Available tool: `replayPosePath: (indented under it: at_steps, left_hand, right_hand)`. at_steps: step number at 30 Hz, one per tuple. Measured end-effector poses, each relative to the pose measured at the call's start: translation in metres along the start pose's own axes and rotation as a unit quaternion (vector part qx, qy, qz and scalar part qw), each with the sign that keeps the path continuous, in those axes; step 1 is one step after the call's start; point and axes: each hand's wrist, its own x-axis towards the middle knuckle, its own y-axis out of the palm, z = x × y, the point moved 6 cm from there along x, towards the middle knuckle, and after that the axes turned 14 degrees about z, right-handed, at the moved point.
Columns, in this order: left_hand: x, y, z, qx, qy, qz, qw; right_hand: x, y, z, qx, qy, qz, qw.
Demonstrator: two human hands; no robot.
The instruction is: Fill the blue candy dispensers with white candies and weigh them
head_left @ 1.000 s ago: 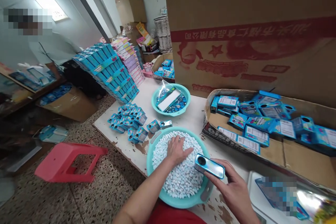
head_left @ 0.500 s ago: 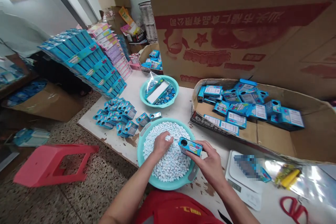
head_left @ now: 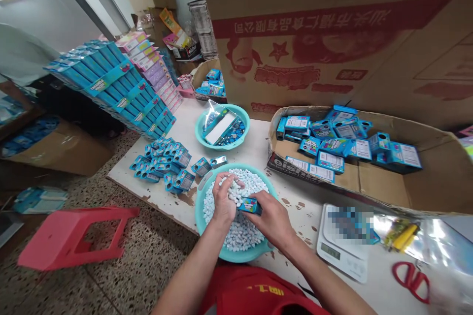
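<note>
1 blue box [head_left: 249,205] is gripped by R fingers [head_left: 264,201], white pcs [head_left: 234,193] cupped in L fingers [head_left: 221,187]; 2 basins [head_left: 236,257] seen. Vs. prev., pcs lifted to box.

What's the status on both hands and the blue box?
Left hand cupping pale pieces. Right hand gripping blue box over turquoise basin. Pieces hide box's left end.

Left hand [head_left: 223,200] now up, pellets [head_left: 234,192] seemingly against blue box [head_left: 249,205]

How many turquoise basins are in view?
2: the larger basin, holding white pellets, beneath the left hand and right hand; the smaller basin, farther back on the table. No others show.
</note>
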Motion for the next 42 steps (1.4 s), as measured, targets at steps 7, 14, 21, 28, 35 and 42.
replayPosePath:
  at_steps: [7,14,21,28,35,42]
  left_hand:
    - [0.006,0.002,-0.008,0.020,-0.002,0.009,1.000]
    - [0.010,0.003,-0.001,0.081,-0.008,-0.022,0.996]
    - [0.011,0.004,0.000,0.113,-0.011,-0.035,0.993]
    - [0.010,0.008,-0.003,0.118,-0.003,-0.030,0.993]
    - [0.008,0.006,-0.005,0.113,0.040,-0.057,0.991]
    - [0.009,0.000,0.004,0.114,0.033,-0.055,0.991]
  right_hand:
    - [0.001,-0.004,0.000,0.016,0.008,-0.026,0.999]
    - [0.004,-0.004,-0.004,0.038,0.014,-0.022,0.999]
    - [0.003,-0.010,-0.007,0.038,0.003,-0.050,0.998]
    - [0.005,-0.004,-0.003,0.030,0.004,-0.030,0.999]
    - [0.002,-0.009,0.000,0.021,0.014,-0.055,0.998]
    - [0.002,-0.003,-0.001,0.021,0.025,-0.048,0.998]
